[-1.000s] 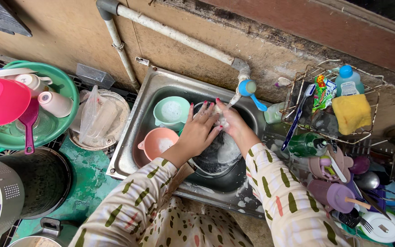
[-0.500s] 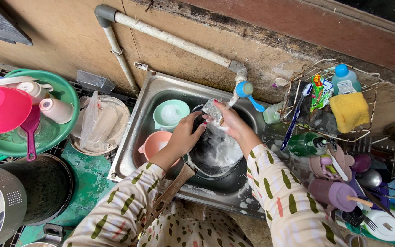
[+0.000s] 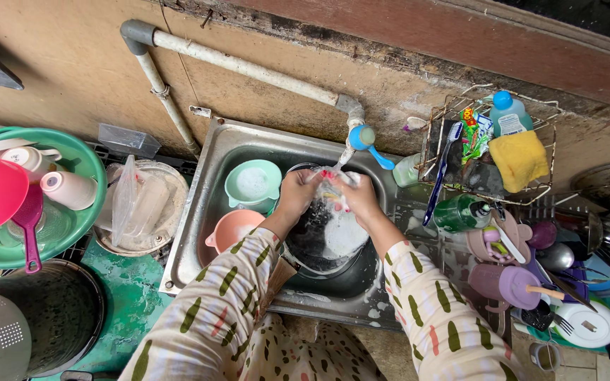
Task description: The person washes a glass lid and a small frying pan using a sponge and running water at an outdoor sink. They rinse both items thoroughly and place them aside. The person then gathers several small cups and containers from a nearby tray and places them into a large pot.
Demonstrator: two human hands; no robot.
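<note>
Both hands [image 3: 330,194] gripping upright soapy glass [image 3: 331,189]

Between the left hand [image 3: 298,194] and the right hand [image 3: 356,197] sits a small clear item [image 3: 331,185], sudsy and wet; its exact kind is hard to tell through the foam. Both hands close around it from either side, fingertips meeting on top, right under the blue-tipped tap [image 3: 359,138]. Directly below the hands, nearer the person, lies a dark round pan [image 3: 326,236] in the steel sink [image 3: 210,204], tilted a little, its inside streaked with white soap foam. The wrists hang just above the pan's rim, and the foam is thickest under the right hand.
</note>
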